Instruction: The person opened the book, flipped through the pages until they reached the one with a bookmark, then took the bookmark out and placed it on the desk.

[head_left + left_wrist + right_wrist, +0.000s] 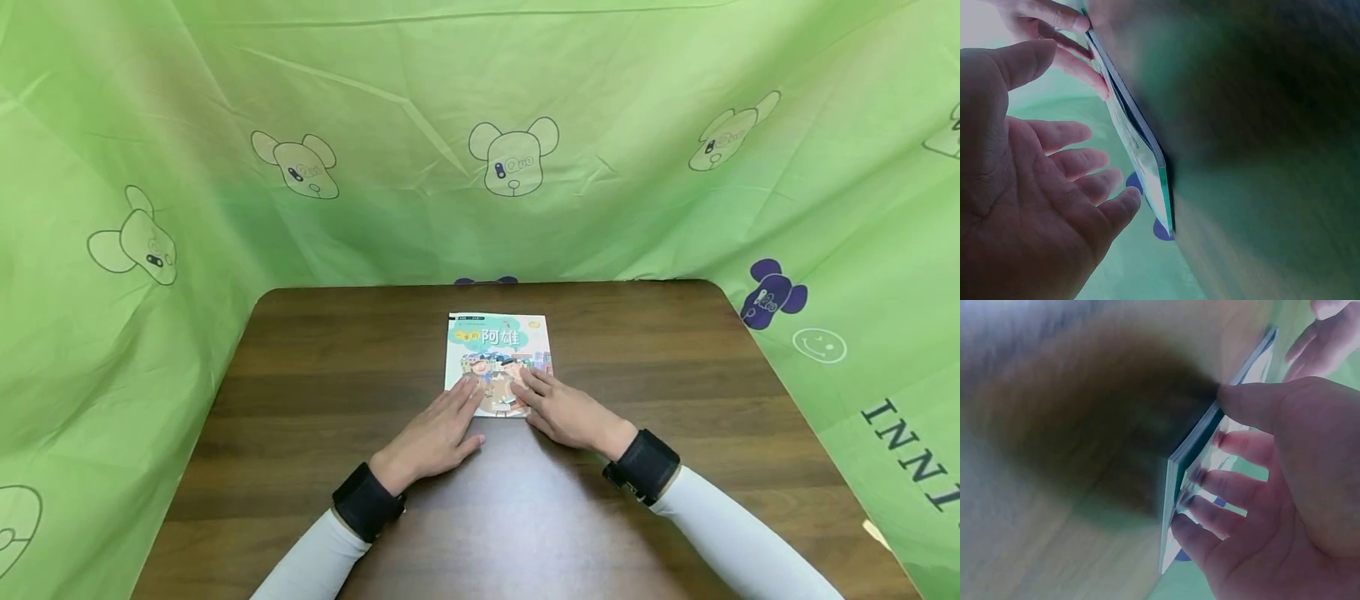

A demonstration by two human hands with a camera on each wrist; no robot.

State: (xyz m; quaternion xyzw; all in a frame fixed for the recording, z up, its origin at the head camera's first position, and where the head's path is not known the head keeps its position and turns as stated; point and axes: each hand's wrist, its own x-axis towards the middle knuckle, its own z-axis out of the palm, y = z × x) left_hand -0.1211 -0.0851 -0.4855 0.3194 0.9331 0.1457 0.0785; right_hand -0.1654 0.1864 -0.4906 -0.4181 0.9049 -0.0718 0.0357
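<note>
A thin picture book [498, 333] with a white and turquoise cover lies flat on the brown wooden table, its large title characters at the far end. My left hand [435, 437] reaches over its near left corner, fingers extended and thumb out to the side. From the right, my other hand [573, 412] rests its spread fingertips on the cover's lower right part. In the right wrist view its thumb [1241, 403] sits at the book's near edge. A narrow dark gap shows along the book's edge [1129, 103] in the left wrist view.
The wooden table [337, 350] has rounded far corners. Green cloth [405, 225] printed with bear heads hangs behind it and along both sides. A black band [369, 502] circles each wrist over white sleeves. A small pale object [876, 533] lies by the right table edge.
</note>
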